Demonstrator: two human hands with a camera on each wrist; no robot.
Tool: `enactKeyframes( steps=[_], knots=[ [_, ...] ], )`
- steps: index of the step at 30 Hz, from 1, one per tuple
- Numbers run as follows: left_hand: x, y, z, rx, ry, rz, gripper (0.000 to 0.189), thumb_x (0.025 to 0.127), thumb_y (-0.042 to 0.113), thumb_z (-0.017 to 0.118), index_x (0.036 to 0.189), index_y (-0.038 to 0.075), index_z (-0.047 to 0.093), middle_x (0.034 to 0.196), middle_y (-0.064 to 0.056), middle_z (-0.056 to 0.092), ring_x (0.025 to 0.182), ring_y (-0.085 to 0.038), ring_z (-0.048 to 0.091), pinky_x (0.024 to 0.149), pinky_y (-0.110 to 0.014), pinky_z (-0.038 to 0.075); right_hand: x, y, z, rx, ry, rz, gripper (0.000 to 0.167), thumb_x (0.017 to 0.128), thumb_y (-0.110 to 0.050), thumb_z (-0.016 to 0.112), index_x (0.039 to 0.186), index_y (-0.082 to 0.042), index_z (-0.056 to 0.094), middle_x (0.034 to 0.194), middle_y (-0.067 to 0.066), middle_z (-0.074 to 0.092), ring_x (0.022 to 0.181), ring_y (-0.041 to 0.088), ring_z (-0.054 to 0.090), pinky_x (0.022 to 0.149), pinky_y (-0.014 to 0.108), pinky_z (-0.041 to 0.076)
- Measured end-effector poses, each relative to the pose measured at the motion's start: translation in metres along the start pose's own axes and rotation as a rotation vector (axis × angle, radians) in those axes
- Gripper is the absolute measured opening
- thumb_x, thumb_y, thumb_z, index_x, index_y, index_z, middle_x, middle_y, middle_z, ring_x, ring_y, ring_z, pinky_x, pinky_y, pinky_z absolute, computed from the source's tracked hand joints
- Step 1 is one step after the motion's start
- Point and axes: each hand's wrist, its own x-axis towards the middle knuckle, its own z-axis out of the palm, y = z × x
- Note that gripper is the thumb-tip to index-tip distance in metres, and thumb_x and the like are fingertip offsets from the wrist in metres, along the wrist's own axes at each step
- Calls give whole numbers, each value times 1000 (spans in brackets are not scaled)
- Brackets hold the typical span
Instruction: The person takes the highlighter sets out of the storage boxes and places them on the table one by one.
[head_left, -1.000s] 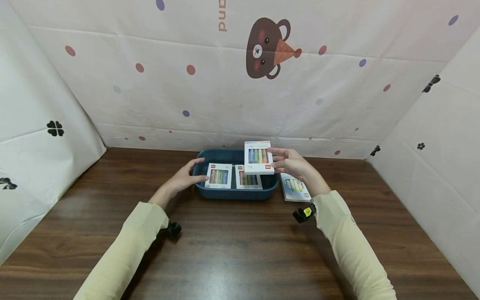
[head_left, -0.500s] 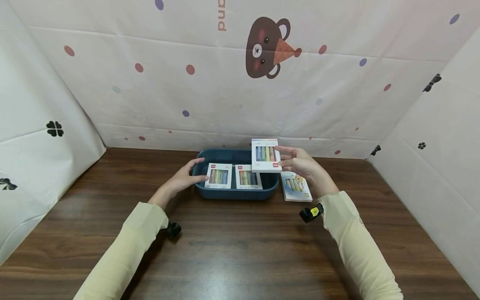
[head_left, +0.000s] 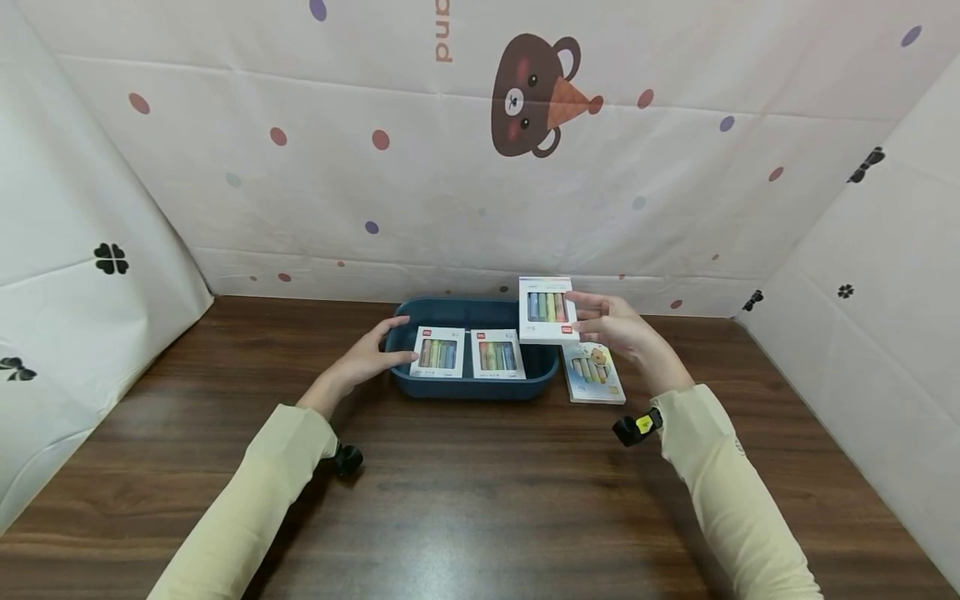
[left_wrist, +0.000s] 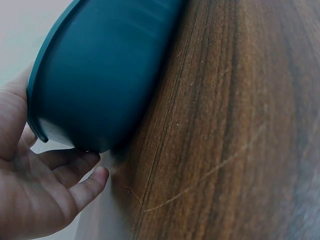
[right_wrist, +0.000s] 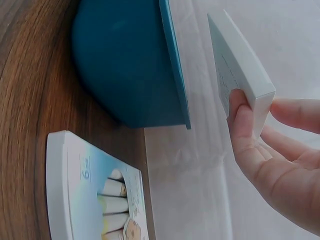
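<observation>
My right hand (head_left: 618, 329) pinches a white windowed box of coloured sticks (head_left: 547, 310) by its right edge. That box is raised over the right end of the blue plastic bin (head_left: 465, 389). In the right wrist view, thumb and fingers press opposite faces of the held box (right_wrist: 242, 55), which is tilted and apart from the bin's rim. My left hand (head_left: 360, 362) grips the bin's left end, thumb and fingers spread along the rim. In the left wrist view its fingers curl round the bin's outer wall (left_wrist: 100, 75). Two similar boxes, a left one (head_left: 437, 352) and a middle one (head_left: 498, 354), lean inside the bin.
A light blue box with a bear print (head_left: 594, 375) lies on the wooden table (head_left: 480, 500), just right of the bin. White printed cloth (head_left: 450, 183) hangs behind the bin and along both sides of the table. Both forearms reach in from the front.
My right hand has carried the held box rightward, from over the middle box to the bin's right end. The middle box now shows fully. My left hand and the bin have stayed put.
</observation>
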Motion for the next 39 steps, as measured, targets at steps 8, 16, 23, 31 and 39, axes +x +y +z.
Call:
enactKeyframes(
  steps=[8, 16, 23, 31, 39],
  knots=[
    [0, -1, 1, -4, 1, -3, 75, 84, 31, 64, 145, 18, 22, 151, -17, 10, 135, -41, 10, 101, -62, 19, -5, 3, -7, 1, -4, -7, 65, 88, -1, 54, 144, -11, 24, 142, 20, 32, 109, 18, 51, 94, 38, 41],
    [-1, 0, 2, -13, -2, -1, 75, 85, 30, 64, 145, 17, 21, 151, -17, 10, 135, -41, 10, 100, -62, 19, -9, 3, -17, 151, 8, 0, 66, 87, 9, 49, 144, -3, 17, 142, 29, 26, 91, 6, 58, 81, 22, 47],
    [-5, 7, 1, -37, -4, -22, 75, 84, 28, 65, 144, 16, 22, 150, -17, 10, 135, -40, 9, 101, -62, 17, -12, 9, -27, 130, 23, 7, 68, 85, 14, 44, 145, -4, 16, 142, 28, 27, 89, 5, 59, 79, 23, 48],
    [0, -1, 1, -28, 1, -3, 76, 84, 31, 65, 145, 19, 21, 151, -15, 8, 135, -40, 8, 101, -62, 17, -16, 15, -36, 95, 37, 3, 68, 87, 9, 48, 145, -3, 15, 142, 28, 26, 89, 2, 58, 78, 21, 48],
    [1, -3, 3, -29, 12, -16, 73, 84, 29, 65, 144, 20, 24, 151, -15, 11, 136, -38, 10, 102, -62, 17, -19, 19, -45, 117, 58, 26, 66, 87, 14, 39, 145, -3, 12, 143, 29, 21, 87, 2, 57, 76, 20, 48]
  ],
)
